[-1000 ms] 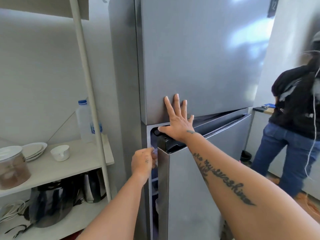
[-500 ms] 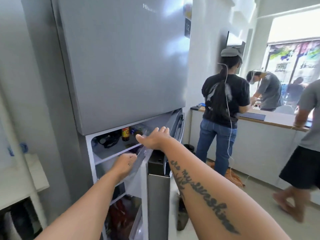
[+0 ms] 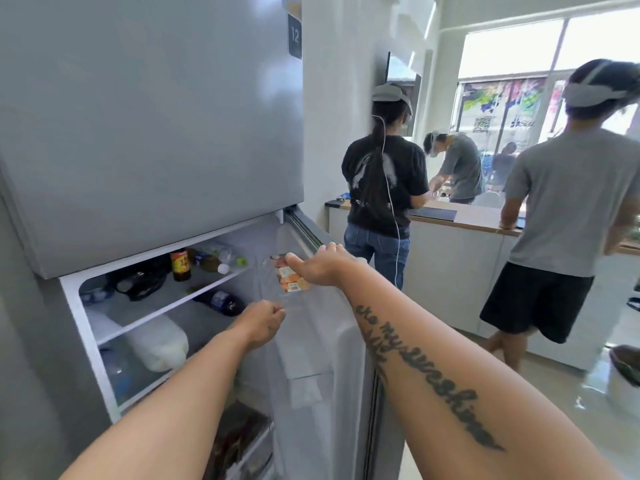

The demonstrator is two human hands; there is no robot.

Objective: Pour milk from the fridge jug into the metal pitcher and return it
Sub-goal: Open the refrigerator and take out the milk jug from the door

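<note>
The milk jug [image 3: 157,344] lies on the second shelf of the open lower fridge compartment, under the glass shelf [image 3: 166,303], its white body partly hidden behind the shelf edge; I cannot make out its handle or cap. Above the jug, on that glass shelf, stand a dark sauce bottle [image 3: 180,265], a black bag [image 3: 138,282] and a few small bottles on their sides. Just right of the jug, a dark bottle [image 3: 221,302] lies flat on the same level.

My left hand [image 3: 261,322] is curled into a loose fist in front of the compartment, right of the jug and not touching it; it holds nothing that I can see. My right hand [image 3: 323,268] rests palm down on the top edge of the fridge door [image 3: 322,358], fingers pressed together, holding the door open beside an orange packet [image 3: 289,280] in the door rack.

The risk I judge from here: the jug sits low under the shelf, so dragging it out could knock the lying dark bottle off. A full jug lifted one-handed could also slip or tilt. The door may swing into the people [image 3: 384,188] standing close behind it.
</note>
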